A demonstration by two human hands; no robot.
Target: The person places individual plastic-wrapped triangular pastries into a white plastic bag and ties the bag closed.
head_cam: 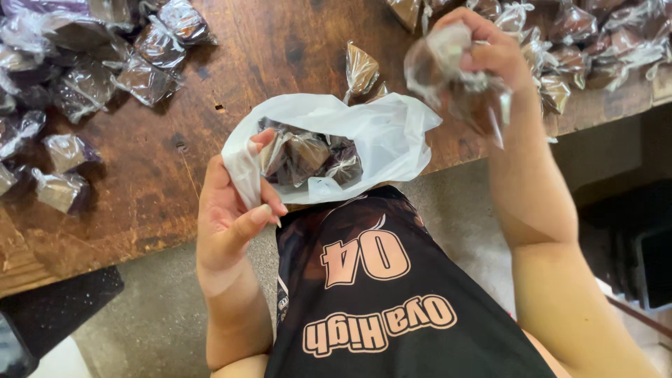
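We are pinching the thin white plastic bag (364, 133) open at its rim with our left hand (231, 203), crinkly brown packets inside. Our right hand (483, 49), above and beside it, is gripping a glossy cellophane-wrapped packet (448, 77) over the worn wooden counter (161, 161).

White plastic bag (392, 136), brown clear-wrapped packets (308, 155), dark brown wooden table (168, 150)
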